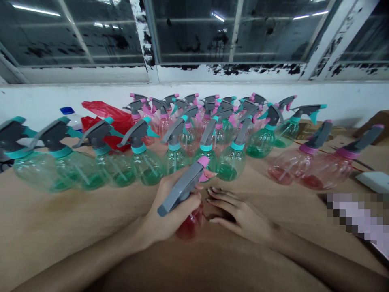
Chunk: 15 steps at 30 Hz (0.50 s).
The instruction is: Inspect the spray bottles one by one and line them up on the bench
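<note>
Left hand [168, 217]: closed round the neck and shoulder of a pink spray bottle [190, 226], with my thumb up by the nozzle. I judge the high grip keeps the grey trigger head [180, 190] steady.
Pink spray bottle: in that hand, right in front of me, and tilted. I cannot tell whether its base touches the table [60, 227].
Right hand [238, 215]: holds nothing and lies flat on the table with fingers spread. The fingertips are just beside the bottle, likely to brace it.
Green bottles [146, 164]: a row standing just beyond both hands, heads turned one way, seemingly grouped by colour.
Pink bottles [322, 170]: two off to my right, well apart from my hands.
Far cluster [194, 109]: mixed bottles crowded near the wall.
Red bag [103, 111]: behind the green row, at left.
</note>
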Available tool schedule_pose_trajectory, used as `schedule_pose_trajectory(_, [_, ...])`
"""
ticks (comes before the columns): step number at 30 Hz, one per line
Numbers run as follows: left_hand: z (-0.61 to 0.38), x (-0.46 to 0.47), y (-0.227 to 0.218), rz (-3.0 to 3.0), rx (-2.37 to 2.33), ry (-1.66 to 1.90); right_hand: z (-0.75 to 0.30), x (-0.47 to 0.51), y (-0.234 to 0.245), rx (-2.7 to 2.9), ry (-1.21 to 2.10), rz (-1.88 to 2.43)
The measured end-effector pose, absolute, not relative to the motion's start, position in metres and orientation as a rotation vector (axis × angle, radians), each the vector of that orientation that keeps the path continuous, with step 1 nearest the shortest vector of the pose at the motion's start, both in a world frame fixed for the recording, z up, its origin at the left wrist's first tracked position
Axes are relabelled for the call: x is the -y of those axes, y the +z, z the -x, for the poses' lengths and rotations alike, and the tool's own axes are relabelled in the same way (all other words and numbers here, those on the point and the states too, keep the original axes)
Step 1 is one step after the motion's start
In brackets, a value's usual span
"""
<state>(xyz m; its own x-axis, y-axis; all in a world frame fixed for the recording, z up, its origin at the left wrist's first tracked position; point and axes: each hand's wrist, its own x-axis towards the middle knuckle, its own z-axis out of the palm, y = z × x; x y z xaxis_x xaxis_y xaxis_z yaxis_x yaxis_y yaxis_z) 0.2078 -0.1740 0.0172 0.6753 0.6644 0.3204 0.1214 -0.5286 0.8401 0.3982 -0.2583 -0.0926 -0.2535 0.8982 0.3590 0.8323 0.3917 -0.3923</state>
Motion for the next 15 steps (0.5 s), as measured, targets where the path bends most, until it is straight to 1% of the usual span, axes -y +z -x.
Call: schedule_pose_trajectory(15, [-0.2050, 0.1727, 0.0216, -2.065, -0.647, 0.693, -0.3986, 0.2588, -0.0937, 2.123, 0.190, 1.485])
